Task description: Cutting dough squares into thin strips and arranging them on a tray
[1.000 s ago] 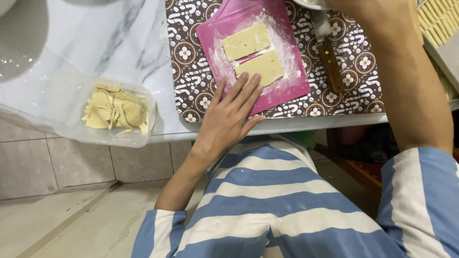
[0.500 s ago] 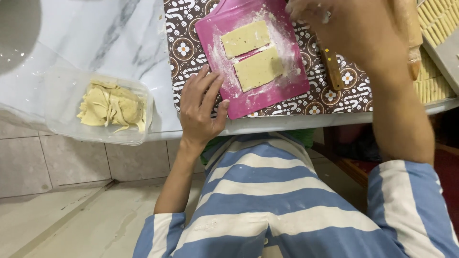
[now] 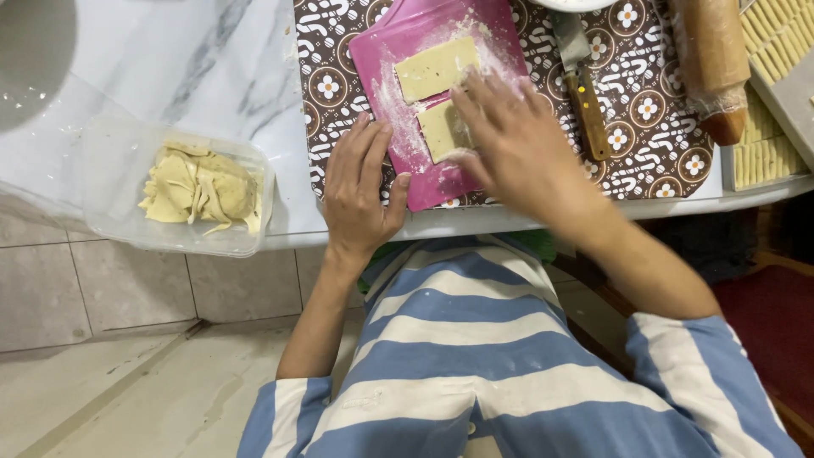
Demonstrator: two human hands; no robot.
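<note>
Two pale dough rectangles lie on a floured pink cutting board (image 3: 407,127) on the patterned mat (image 3: 644,110) at the near edge of the bench (image 3: 186,59). The farther dough piece (image 3: 437,68) lies uncovered. The nearer dough piece (image 3: 443,131) is partly under the right hand (image 3: 509,140), which is open, fingers spread flat on it. The left hand (image 3: 360,191) is open too, palm down on the board's left edge, gripping nothing.

Left of the mat, a clear plastic container (image 3: 110,161) holds a heap of pale dough scraps (image 3: 199,187). Right of the board lie a wooden-handled knife (image 3: 581,80) and a rolling pin (image 3: 710,59). At the far right, a tray (image 3: 793,106) carries rows of cut dough strips (image 3: 772,34).
</note>
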